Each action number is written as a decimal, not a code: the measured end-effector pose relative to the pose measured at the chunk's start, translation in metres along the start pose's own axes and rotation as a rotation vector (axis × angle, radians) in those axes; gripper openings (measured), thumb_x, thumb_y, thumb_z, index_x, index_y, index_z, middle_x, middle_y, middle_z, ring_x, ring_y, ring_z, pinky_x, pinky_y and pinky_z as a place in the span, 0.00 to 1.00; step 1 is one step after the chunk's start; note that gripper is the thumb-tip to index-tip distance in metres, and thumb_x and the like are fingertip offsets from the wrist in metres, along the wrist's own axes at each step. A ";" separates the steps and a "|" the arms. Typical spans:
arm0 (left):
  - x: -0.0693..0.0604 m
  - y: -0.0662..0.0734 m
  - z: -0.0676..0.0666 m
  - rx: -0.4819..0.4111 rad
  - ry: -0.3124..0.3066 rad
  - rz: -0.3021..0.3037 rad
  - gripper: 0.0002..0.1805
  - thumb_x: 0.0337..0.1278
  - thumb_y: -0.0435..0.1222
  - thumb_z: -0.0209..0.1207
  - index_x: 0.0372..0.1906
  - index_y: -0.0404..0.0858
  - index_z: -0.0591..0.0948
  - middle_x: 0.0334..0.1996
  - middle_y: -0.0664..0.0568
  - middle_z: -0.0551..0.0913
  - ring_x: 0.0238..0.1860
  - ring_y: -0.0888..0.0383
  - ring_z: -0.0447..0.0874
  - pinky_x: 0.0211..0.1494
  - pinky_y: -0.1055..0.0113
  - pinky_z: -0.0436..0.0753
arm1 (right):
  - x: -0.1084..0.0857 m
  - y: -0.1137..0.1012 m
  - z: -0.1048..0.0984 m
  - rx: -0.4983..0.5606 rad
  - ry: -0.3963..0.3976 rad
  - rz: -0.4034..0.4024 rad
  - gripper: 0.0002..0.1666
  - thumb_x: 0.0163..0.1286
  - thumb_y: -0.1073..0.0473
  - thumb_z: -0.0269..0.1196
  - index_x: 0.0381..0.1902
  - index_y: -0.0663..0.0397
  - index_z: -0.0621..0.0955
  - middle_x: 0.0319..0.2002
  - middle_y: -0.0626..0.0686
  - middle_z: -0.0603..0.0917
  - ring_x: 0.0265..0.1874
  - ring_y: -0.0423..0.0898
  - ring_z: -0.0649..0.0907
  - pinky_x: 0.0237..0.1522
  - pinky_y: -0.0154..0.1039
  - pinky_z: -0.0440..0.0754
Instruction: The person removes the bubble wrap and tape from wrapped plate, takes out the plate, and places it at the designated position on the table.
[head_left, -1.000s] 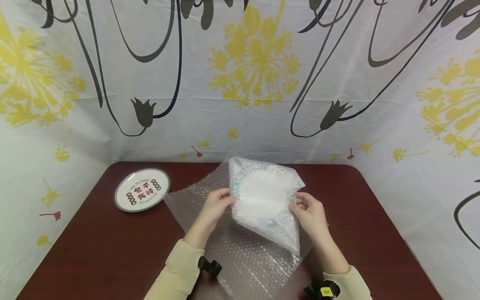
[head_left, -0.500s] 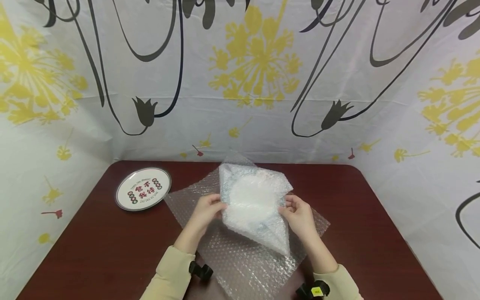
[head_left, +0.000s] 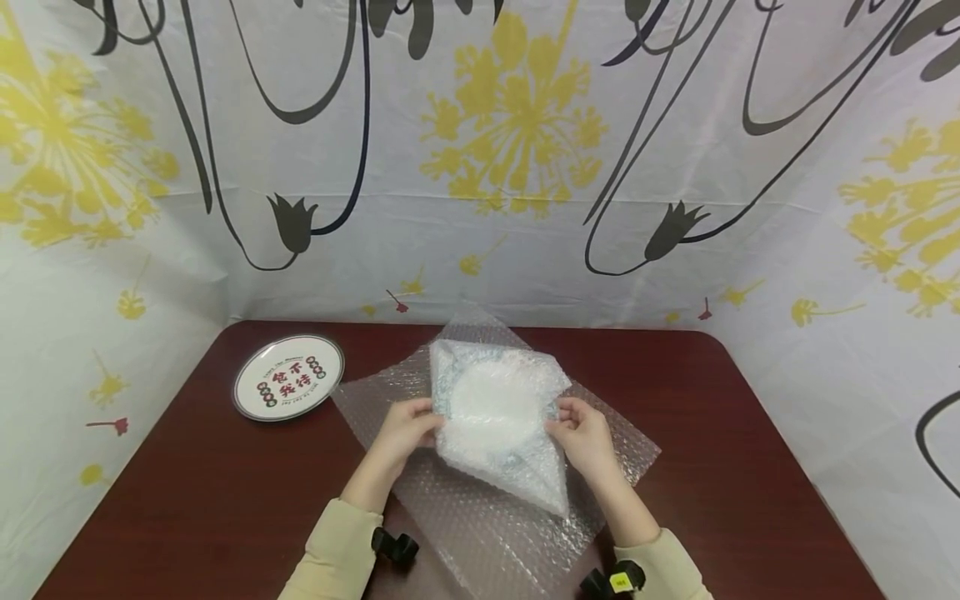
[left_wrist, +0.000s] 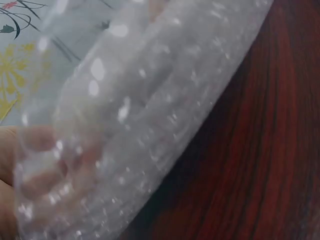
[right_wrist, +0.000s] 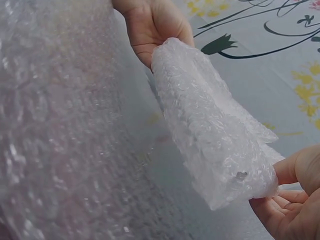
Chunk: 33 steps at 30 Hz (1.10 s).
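Observation:
A flat bundle in bubble wrap (head_left: 498, 408) shows a white round shape through its layers; the thing inside cannot be made out clearly. My left hand (head_left: 405, 429) pinches its left edge and my right hand (head_left: 585, 435) pinches its right edge. Under the bundle a larger bubble wrap sheet (head_left: 480, 525) lies askew on the table. In the right wrist view the bundle (right_wrist: 210, 130) spans between my left hand (right_wrist: 152, 27) and my right hand (right_wrist: 295, 200). Bubble wrap (left_wrist: 165, 110) fills much of the left wrist view, with fingers blurred behind it.
A white plate (head_left: 288, 377) with a dark rim and red characters lies at the table's back left. The dark red-brown table (head_left: 735, 467) ends at a patterned cloth (head_left: 517, 267) behind and on both sides.
Both hands have carried the wrapped bundle left and toward me, lower over the sheet. More of the sheet's right corner shows. The plate stays where it was.

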<state>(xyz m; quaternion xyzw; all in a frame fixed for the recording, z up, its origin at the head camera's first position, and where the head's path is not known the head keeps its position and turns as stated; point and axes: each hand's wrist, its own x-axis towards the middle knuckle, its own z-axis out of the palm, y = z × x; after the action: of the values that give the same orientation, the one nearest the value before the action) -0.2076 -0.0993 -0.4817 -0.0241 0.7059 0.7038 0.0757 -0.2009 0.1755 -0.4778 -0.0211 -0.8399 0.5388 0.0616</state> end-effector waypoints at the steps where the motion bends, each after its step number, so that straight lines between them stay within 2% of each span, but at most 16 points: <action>1: 0.000 -0.001 -0.001 0.005 0.001 -0.004 0.16 0.51 0.24 0.58 0.47 0.24 0.81 0.36 0.43 0.84 0.28 0.57 0.80 0.33 0.62 0.83 | 0.000 0.001 0.001 -0.001 0.000 -0.001 0.23 0.55 0.72 0.67 0.50 0.74 0.78 0.35 0.59 0.81 0.29 0.45 0.77 0.29 0.31 0.78; 11: 0.004 -0.012 -0.004 0.036 0.000 -0.057 0.15 0.50 0.24 0.58 0.45 0.24 0.81 0.33 0.46 0.82 0.27 0.57 0.80 0.32 0.62 0.83 | 0.002 0.009 0.008 -0.025 -0.032 0.031 0.23 0.56 0.70 0.67 0.50 0.73 0.78 0.34 0.57 0.81 0.28 0.45 0.77 0.26 0.32 0.78; 16: 0.006 -0.018 -0.004 0.067 0.008 -0.063 0.15 0.50 0.23 0.58 0.46 0.21 0.79 0.33 0.43 0.81 0.27 0.56 0.80 0.32 0.60 0.84 | 0.003 0.014 0.011 -0.041 -0.062 0.051 0.22 0.57 0.69 0.67 0.50 0.72 0.78 0.33 0.57 0.82 0.26 0.44 0.78 0.22 0.33 0.78; 26: 0.008 -0.025 -0.005 0.071 0.010 -0.094 0.16 0.51 0.24 0.58 0.47 0.23 0.80 0.33 0.42 0.81 0.26 0.56 0.80 0.32 0.61 0.84 | 0.004 0.024 0.016 -0.085 -0.070 0.050 0.23 0.57 0.69 0.67 0.51 0.72 0.78 0.34 0.56 0.82 0.28 0.44 0.78 0.27 0.34 0.79; 33: 0.010 -0.029 -0.004 0.085 0.018 -0.076 0.14 0.48 0.23 0.57 0.43 0.22 0.80 0.29 0.43 0.79 0.23 0.56 0.78 0.30 0.61 0.84 | 0.007 0.028 0.019 -0.106 -0.061 0.043 0.22 0.56 0.68 0.68 0.49 0.71 0.79 0.33 0.55 0.82 0.28 0.43 0.78 0.29 0.33 0.79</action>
<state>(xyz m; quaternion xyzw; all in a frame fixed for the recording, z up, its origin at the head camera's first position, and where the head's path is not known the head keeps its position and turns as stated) -0.2136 -0.1025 -0.5123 -0.0540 0.7344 0.6696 0.0970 -0.2107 0.1706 -0.5103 -0.0256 -0.8680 0.4953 0.0231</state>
